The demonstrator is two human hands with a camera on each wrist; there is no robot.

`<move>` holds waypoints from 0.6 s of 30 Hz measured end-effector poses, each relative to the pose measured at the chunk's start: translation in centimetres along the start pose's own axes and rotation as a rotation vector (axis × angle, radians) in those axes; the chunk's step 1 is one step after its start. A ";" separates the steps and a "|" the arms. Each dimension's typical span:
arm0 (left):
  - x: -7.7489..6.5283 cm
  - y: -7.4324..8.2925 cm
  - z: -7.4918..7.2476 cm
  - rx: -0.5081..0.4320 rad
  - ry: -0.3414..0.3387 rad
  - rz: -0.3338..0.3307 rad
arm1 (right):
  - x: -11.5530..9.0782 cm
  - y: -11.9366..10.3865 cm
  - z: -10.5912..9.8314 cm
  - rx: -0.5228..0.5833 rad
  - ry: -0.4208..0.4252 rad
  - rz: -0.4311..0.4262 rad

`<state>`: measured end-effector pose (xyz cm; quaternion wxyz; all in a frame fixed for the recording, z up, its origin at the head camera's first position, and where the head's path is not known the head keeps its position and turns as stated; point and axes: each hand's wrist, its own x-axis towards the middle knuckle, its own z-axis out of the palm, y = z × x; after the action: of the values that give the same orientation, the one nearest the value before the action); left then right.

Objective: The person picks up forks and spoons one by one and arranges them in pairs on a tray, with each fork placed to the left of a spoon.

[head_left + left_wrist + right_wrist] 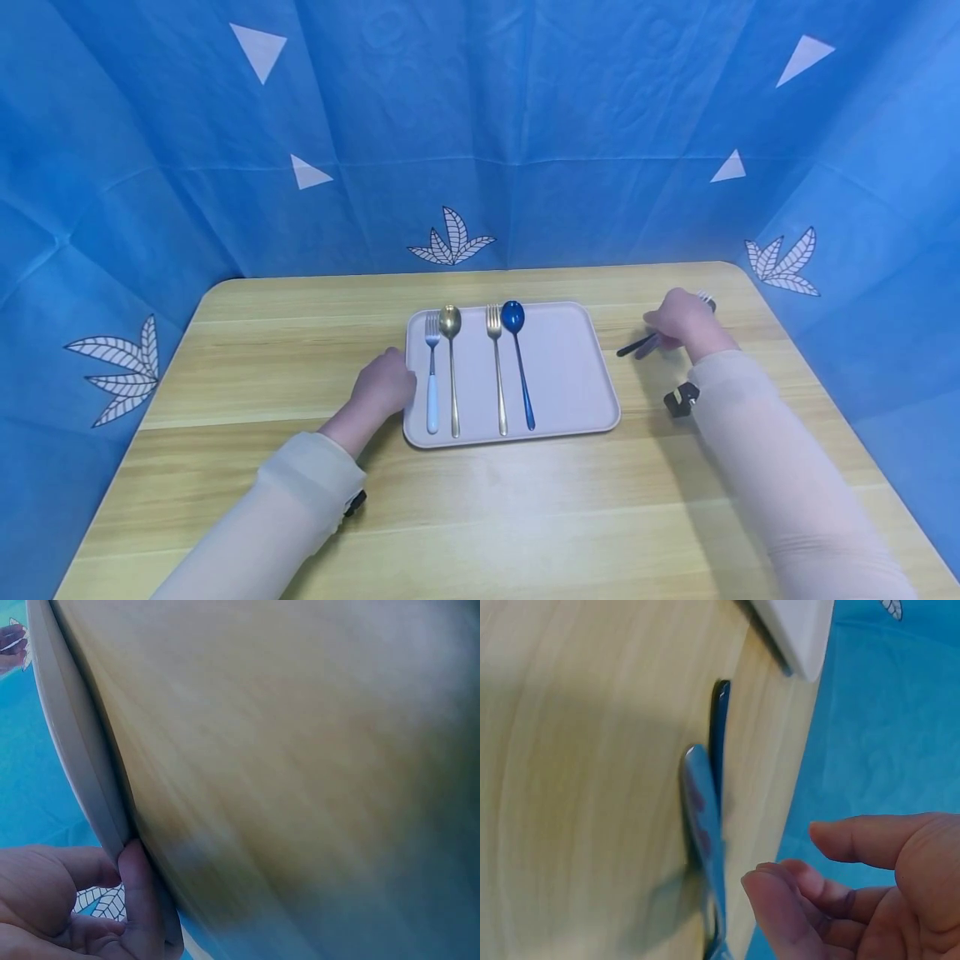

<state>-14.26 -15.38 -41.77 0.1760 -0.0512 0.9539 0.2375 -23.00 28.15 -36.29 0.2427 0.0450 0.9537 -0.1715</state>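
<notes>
and over on the left, the left hand (384, 385) is pinching the rim of the pale tray (573, 367), thumb and finger closing on its left edge. the tray is sitting near the middle of the wooden table (525, 517), and four pieces are lying lengthwise on it: from the left, a light-blue-handled fork (432, 400), a gold spoon (450, 323) just beside it, then, after a gap, a gold fork (492, 323) and a blue spoon (513, 317), its bowl leaning close to that fork's tines.

across to the right, the right hand (681, 319) is hovering by two more pieces, thumb and fingers bending loosely with a gap showing between them, gripping nothing in the wrist view. beneath it, a dark handle (718, 720) and a shiny silver handle (705, 802) are lying close together on the wood, the dark tip pointing nearer the tray. fork tines are peeking out beyond the hand. behind it all, a blue cloth (480, 125) is hanging.
</notes>
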 end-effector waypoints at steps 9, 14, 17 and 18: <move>-0.3 0.3 -0.1 -0.023 -0.003 0.003 | 0.2 1.3 -0.1 0.012 -0.005 0.026; -0.2 0.4 -0.1 -0.017 -0.002 -0.001 | 0.1 1.8 -0.2 0.031 0.019 0.053; -0.2 0.5 -0.2 -0.016 -0.003 0.001 | 0.2 2.1 -0.2 0.027 0.024 0.066; -0.2 0.4 -0.2 -0.016 -0.003 0.000 | 0.2 2.2 -0.2 0.028 0.023 0.068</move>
<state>-14.19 -15.08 -41.34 0.1770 -0.0522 0.9518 0.2450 -22.90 30.32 -36.88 0.2369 0.0830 0.9518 -0.1761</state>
